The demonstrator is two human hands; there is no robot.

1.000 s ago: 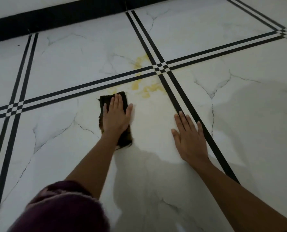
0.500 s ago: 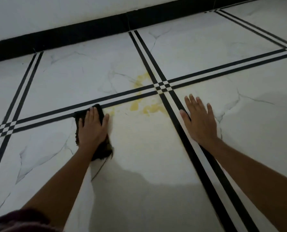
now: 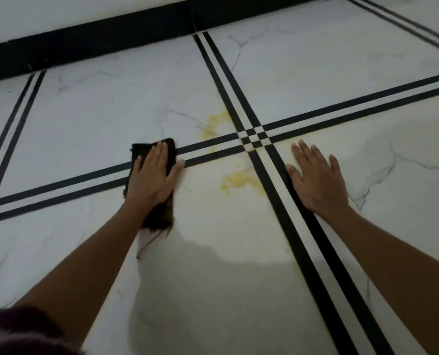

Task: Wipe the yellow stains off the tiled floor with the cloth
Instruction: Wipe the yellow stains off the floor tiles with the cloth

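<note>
I am finding no brand, label or legible writing anywhere on the surfaces shown. The landmark is the crossing of black stripes (image 3: 254,137) on the white tiled floor (image 3: 98,111). I am pressing my left hand (image 3: 153,179) flat, palm down with fingers together and thumb spread, onto the dark cloth (image 3: 159,213), which is lying left of the crossing, across the horizontal stripes, with its frayed end trailing toward me; the hand is open on top of it, not clenching it. I am resting my right hand (image 3: 315,180) open and flat, fingers slightly spread, on bare tile just right of and nearer me than the crossing, beside the lengthwise stripes. The yellow stains (image 3: 238,179) are lying close around the crossing, one patch just left and beyond it, another just left and nearer me, between my hands. Both forearms are reaching forward, extended.
</note>
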